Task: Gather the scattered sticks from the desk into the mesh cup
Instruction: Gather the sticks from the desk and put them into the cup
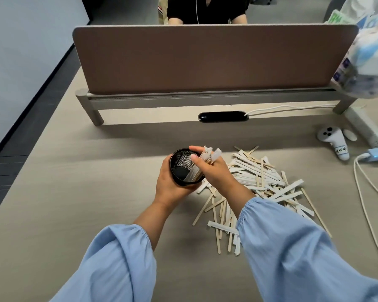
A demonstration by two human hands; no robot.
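Step in hand: loading a handful into the cup. Left hand (172, 188) is wrapped round the round black wire-mesh cup (180, 159), which is tipped so its mouth faces up and toward the other hand; it looks lifted off the beige desk (96, 182), though I can't confirm that. Right hand (216, 175) is clenched on a bundle of flat pale wooden sticks (206, 154), some in white paper sleeves. Their lower ends are past the rim and inside the cup, and their upper ends poke out above the fingers. Next move, I'd judge: loosen the right-hand grip so the bundle slides to the bottom, keeping the cup tilted enough that nothing bounces out, then go back for more. Task is early. The main heap of sticks and paper-sleeved sticks (260, 171) lies just right of the cup on the desk, criss-crossed and overlapping, with a looser fan of bare ones under the right forearm. Cup shows mostly bare mesh apart from this bundle. The tangled heap will need raking together, not single picks.
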